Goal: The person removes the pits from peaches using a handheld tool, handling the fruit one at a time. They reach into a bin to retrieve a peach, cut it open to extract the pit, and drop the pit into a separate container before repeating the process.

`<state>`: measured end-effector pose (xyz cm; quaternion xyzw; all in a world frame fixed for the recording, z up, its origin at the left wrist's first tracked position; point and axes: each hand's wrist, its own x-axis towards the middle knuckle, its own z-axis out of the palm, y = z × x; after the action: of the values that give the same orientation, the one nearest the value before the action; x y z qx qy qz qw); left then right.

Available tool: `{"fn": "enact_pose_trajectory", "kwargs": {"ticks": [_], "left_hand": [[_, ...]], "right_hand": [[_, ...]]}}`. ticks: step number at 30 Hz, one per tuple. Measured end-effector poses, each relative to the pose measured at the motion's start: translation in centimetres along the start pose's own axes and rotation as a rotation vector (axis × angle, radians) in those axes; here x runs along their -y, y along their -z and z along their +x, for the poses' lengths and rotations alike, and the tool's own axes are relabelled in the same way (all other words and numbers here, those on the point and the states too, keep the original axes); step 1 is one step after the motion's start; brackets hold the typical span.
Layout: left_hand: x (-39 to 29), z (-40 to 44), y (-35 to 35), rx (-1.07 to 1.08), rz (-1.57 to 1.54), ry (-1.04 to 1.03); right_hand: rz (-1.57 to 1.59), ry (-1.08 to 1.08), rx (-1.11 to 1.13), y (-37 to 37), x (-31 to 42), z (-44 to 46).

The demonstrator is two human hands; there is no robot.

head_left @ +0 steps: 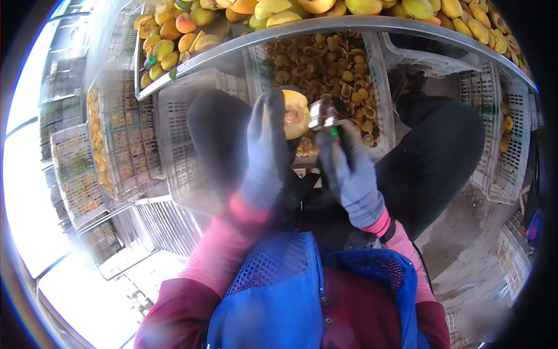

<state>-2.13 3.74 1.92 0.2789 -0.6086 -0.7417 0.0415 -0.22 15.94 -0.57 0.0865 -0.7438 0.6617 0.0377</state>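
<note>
A halved yellow fruit [295,114], its brownish centre facing right, is held by my gloved left hand [264,139]. My right hand [347,168], also gloved and blurred by motion, grips a small metal tool [323,115] with a green and red mark. The tool's tip is close to the fruit's right side; whether they touch is unclear. Below both hands stands a crate [381,93] holding many brownish, cup-shaped fruit pieces [325,64].
A metal-rimmed table [325,24] heaped with yellow and orange fruit [203,16] curves across the top. Plastic crates with fruit are stacked at the left [131,134] and right [505,139]. An upturned-looking crate [180,110] is beside my left knee.
</note>
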Motion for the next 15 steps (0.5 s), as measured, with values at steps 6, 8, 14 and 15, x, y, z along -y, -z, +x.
{"fn": "enact_pose_trajectory", "kwargs": {"ticks": [6, 8, 14, 15], "left_hand": [[0.7, -1.3, -0.7, -0.006, 0.217, -0.129], [0.4, -1.6, -0.8, -0.015, 0.153, -0.051], [1.0, -1.6, -1.8, -0.030, 0.218, -0.269], [1.1, -1.5, -1.8, -0.028, 0.198, -0.254]], "right_hand": [[-0.248, 0.073, 0.071, -0.2, 1.2, -0.8], [-0.186, 0.007, 0.052, -0.4, 1.2, -0.9], [-0.176, -0.088, 0.123, -0.3, 0.4, -1.7], [-0.181, -0.103, 0.150, -0.2, 0.4, -1.9]]}}
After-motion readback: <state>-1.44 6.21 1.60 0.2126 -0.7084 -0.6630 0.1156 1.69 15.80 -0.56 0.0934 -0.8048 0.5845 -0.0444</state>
